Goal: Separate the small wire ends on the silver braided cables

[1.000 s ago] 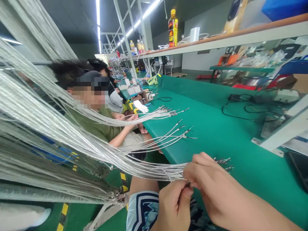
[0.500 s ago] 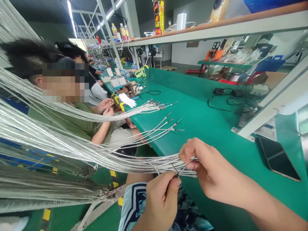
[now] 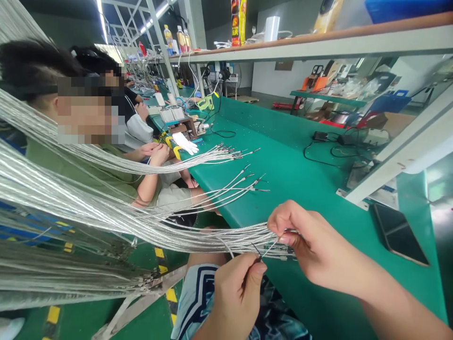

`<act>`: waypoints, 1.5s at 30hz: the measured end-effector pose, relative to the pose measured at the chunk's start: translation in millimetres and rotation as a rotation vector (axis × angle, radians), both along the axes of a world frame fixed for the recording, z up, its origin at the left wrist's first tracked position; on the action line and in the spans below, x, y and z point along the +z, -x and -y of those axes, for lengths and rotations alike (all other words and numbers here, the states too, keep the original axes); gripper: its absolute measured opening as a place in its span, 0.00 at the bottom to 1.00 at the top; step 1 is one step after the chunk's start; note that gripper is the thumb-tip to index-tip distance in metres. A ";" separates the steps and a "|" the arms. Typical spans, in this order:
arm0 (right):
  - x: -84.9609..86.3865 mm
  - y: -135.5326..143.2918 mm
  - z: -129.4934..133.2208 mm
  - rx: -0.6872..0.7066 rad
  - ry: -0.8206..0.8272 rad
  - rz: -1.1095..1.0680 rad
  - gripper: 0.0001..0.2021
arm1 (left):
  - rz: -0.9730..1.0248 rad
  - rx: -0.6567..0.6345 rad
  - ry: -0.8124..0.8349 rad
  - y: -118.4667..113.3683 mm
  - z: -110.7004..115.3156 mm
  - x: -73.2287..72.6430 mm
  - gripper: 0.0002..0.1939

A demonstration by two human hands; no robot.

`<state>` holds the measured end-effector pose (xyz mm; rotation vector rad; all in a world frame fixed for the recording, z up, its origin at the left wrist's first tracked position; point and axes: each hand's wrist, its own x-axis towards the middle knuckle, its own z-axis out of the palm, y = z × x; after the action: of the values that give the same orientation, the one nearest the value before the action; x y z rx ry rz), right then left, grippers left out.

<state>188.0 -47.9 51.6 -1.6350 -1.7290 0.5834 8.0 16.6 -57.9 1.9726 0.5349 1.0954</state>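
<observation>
My left hand (image 3: 238,288) is closed around the end of a silvery white cable (image 3: 226,246), thumb pressed on the forefinger, with thin dark and pale wires sticking up from the grip. Just up and to the right, my right hand (image 3: 300,236) pinches the tip of a pale thin wire (image 3: 270,248) that runs from my left hand. Behind both hands a thick bundle of silvery cables (image 3: 198,238) comes from the left and ends on the green table (image 3: 300,170). Two smaller cable groups with stripped dark ends lie farther back on the table.
A phone (image 3: 399,233) lies at the right. A white glove (image 3: 185,143) and a small machine (image 3: 186,125) stand farther along the table. At the left a co-worker (image 3: 88,174) sits behind hanging cables. A shelf (image 3: 300,45) with bottles crosses above; its metal post (image 3: 396,146) slants down.
The view has shifted slightly, moving the phone and post a little leftward. Both my hands keep their grips, and the wire between them looks pulled straight. The co-worker's hands have moved slightly.
</observation>
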 end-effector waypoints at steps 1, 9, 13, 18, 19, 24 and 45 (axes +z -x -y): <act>-0.3 -1.2 -0.6 0.004 -0.004 -0.007 0.23 | 0.001 0.008 -0.001 0.5 0.4 -0.6 0.10; 11.6 -7.6 4.2 -0.129 -0.023 -0.087 0.08 | 0.012 0.007 -0.031 -4.2 1.8 -3.9 0.10; 19.7 2.7 8.1 -0.148 0.093 0.085 0.10 | 0.021 0.007 -0.043 -6.4 4.0 -10.4 0.08; 15.6 4.7 5.3 -0.031 0.130 0.222 0.09 | 0.009 0.015 -0.059 -8.9 5.7 -12.6 0.09; 14.8 4.2 5.1 -0.021 0.120 0.238 0.09 | 0.010 0.016 -0.067 -10.0 5.5 -12.7 0.09; 14.3 6.1 5.5 0.022 0.062 0.304 0.13 | 0.022 0.021 -0.078 -15.9 4.4 -16.9 0.09; 3.8 11.5 1.8 0.008 0.055 0.268 0.27 | 0.026 0.029 -0.074 -6.8 1.6 -11.6 0.09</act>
<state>176.5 -49.7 55.4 -1.8128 -1.9256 0.4341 14.8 15.1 -69.5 2.0167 0.5172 1.1722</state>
